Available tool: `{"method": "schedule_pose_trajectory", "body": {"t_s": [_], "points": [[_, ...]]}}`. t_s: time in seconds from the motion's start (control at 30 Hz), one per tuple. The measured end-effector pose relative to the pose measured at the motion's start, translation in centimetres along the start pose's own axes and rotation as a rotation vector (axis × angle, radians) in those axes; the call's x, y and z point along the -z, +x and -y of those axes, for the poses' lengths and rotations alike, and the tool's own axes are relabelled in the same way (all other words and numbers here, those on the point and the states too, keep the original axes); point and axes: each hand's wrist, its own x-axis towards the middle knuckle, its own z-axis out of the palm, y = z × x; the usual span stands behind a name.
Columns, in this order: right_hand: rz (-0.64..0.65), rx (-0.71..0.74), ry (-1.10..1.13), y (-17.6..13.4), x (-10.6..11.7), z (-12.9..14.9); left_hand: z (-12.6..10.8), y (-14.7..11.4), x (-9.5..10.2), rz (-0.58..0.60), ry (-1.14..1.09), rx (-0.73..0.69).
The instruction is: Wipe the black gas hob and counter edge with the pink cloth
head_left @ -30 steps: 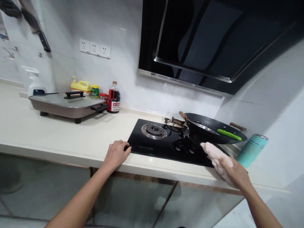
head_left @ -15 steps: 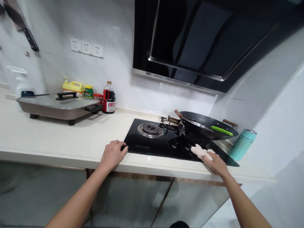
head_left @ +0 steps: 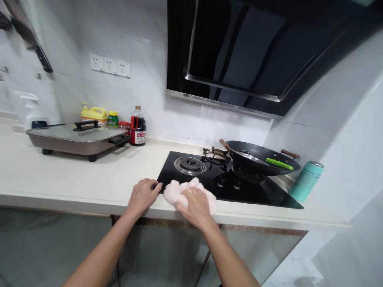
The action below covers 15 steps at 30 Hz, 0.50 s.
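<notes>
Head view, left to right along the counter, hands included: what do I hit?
Lidded pan → left hand → pale pink cloth under the right hand → wok → teal flask.

Cloth [head_left: 172, 193]: matt, fluffy textile. Gas hob [head_left: 210, 178]: smooth, glossy, glass-like; burner ring [head_left: 178, 166] of shiny metal. Wok [head_left: 253, 147]: dull metal; wooden handle [head_left: 290, 154]. Griddle pan [head_left: 67, 147]: transparent glass-like lid [head_left: 64, 132]. Range hood [head_left: 245, 52]: glossy panel, metal trim [head_left: 215, 102]. Countertop [head_left: 142, 163]: smooth.

I am in a kitchen: a black cooktop [head_left: 257, 195], a wok [head_left: 265, 170], a range hood [head_left: 239, 59] and a sauce bottle [head_left: 138, 126] show it.
</notes>
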Motion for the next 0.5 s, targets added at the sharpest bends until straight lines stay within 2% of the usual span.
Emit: {"method": "schedule_pose_trajectory", "body": {"t_s": [0.1, 0.2, 0.3, 0.4, 0.5], "points": [[-0.014, 0.089, 0.062, -0.5, -0.5, 1.2, 0.2, 0.2, 0.3, -0.003, -0.048, 0.025], [-0.021, 0.088, 0.055, -1.5, 0.4, -1.1, 0.2, 0.3, 0.7, 0.014, -0.065, 0.054], [-0.079, 0.005, -0.023, -3.5, 2.2, -6.4, 0.0, 0.4, 1.1, 0.042, -0.081, 0.08], [-0.153, -0.117, -0.111, -6.9, 5.0, -13.8, -0.2, 0.4, 1.2, 0.059, -0.083, 0.09], [-0.193, -0.454, -0.206, -10.5, 8.8, -21.6, -0.3, 0.3, 1.1, 0.052, -0.043, 0.069]]}}
